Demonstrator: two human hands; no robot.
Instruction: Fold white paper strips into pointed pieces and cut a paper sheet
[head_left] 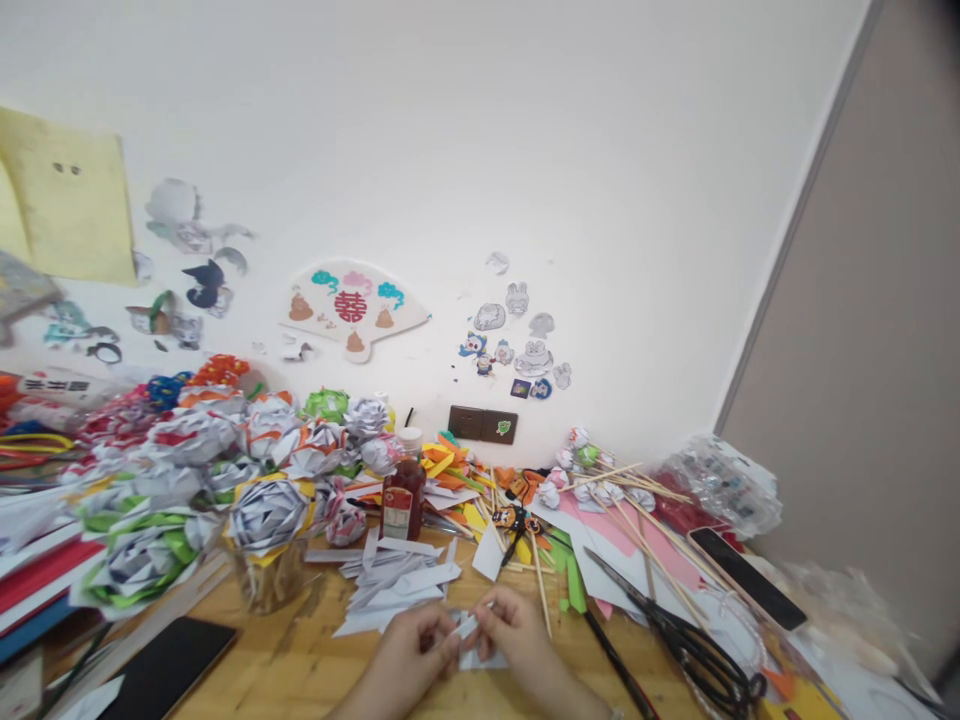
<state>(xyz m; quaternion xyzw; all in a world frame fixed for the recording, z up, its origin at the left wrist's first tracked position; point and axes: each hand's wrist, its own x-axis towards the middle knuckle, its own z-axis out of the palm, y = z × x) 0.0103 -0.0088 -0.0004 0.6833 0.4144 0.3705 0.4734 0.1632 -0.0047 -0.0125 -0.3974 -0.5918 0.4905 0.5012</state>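
At the table's front, my left hand (420, 645) and my right hand (514, 635) meet over a small folded strip of white paper (466, 627). Both hands pinch it between thumb and fingers, one at each end. Under them lies another piece of white paper (482, 660), partly covered by the fingers. Just beyond my left hand spreads a loose pile of white paper strips (401, 585). A bottle with a red label (402, 505) stands behind that pile.
Paper flowers (274, 515) crowd the left side, one in a clear cup (266, 580). A dark phone (169, 668) lies front left, another phone (748, 578) at right. Black-handled scissors (697, 650), wooden sticks (540, 580) and a dark pen (619, 660) lie to the right. A wall (637, 200) rises behind.
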